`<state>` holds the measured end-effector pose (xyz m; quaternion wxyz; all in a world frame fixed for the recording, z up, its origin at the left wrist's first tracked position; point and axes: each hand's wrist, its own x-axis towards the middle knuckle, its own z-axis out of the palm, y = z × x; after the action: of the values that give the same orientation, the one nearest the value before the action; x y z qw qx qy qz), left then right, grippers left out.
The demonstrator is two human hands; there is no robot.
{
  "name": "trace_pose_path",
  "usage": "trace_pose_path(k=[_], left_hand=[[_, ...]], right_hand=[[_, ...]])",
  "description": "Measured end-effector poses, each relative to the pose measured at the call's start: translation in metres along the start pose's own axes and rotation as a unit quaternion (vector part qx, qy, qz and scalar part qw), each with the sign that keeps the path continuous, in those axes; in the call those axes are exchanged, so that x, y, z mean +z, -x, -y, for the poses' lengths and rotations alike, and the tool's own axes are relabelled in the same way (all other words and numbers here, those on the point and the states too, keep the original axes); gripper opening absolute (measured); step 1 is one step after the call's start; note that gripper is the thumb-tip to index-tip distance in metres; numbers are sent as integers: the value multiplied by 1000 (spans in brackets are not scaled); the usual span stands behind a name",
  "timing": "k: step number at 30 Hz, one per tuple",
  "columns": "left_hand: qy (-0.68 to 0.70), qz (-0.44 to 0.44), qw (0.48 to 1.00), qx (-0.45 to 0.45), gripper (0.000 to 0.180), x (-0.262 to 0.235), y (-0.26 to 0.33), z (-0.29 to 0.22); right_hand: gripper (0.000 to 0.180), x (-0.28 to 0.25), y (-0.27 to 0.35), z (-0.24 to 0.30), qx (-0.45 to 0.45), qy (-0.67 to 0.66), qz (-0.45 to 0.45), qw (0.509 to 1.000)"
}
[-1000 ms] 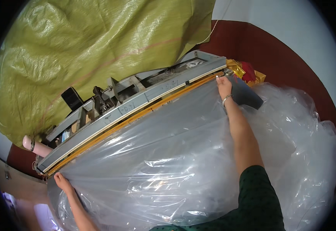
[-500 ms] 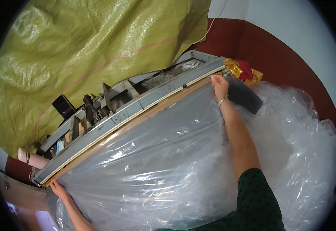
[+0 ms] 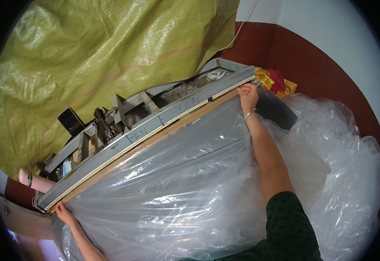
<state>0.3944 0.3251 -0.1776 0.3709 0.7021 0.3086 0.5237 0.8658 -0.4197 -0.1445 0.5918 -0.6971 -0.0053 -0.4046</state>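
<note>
A wide sheet of clear plastic film (image 3: 168,174) is stretched taut between my two hands along the front of a long grey metal frame (image 3: 124,140). My left hand (image 3: 62,213) pinches the film's edge at the near left end of the frame. At the far right end, my right hand (image 3: 248,96) is closed on the other corner of the film, its fingers curled. A bracelet circles the right wrist. The film's upper edge lies along a tan strip (image 3: 155,136) beside the frame's pale edge. The fingertips themselves are partly hidden.
A big yellow-green woven sheet (image 3: 111,48) hangs behind the frame. On the frame stand a black phone (image 3: 71,122) and a pink cylinder (image 3: 35,180). More bunched film (image 3: 346,174) heaps up at right, near gold and red cloth (image 3: 277,81) and a dark panel (image 3: 275,106).
Both hands stay closed at the film's two corners. The right hand has turned slightly, its knuckles now curled more over the edge; the film has barely shifted.
</note>
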Motion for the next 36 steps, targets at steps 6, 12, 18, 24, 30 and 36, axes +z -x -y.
trace_pose_path(k=[6, 12, 18, 24, 30, 36], left_hand=[[-68, 15, 997, -24, 19, -21, -15, 19], [-62, -52, 996, -29, 19, -12, -7, 6], [-120, -98, 988, 16, 17, -20, -8, 5], [-7, -100, 990, -102, 7, 13, 10, -23], [67, 129, 988, -56, 4, -32, 29, -98], [141, 93, 986, 3, 6, -98, 61, -173]], right_hand=[[29, 6, 1, -2, -6, 54, -38, 998], [15, -7, -11, -21, 85, -66, -60, 992], [15, 2, -4, -14, 30, 40, -80, 996], [13, -32, -27, -38, 48, 34, 25, 998], [18, 33, 0, 96, -159, 19, -34, 986], [12, 116, 199, 346, -245, -78, 468, 845]])
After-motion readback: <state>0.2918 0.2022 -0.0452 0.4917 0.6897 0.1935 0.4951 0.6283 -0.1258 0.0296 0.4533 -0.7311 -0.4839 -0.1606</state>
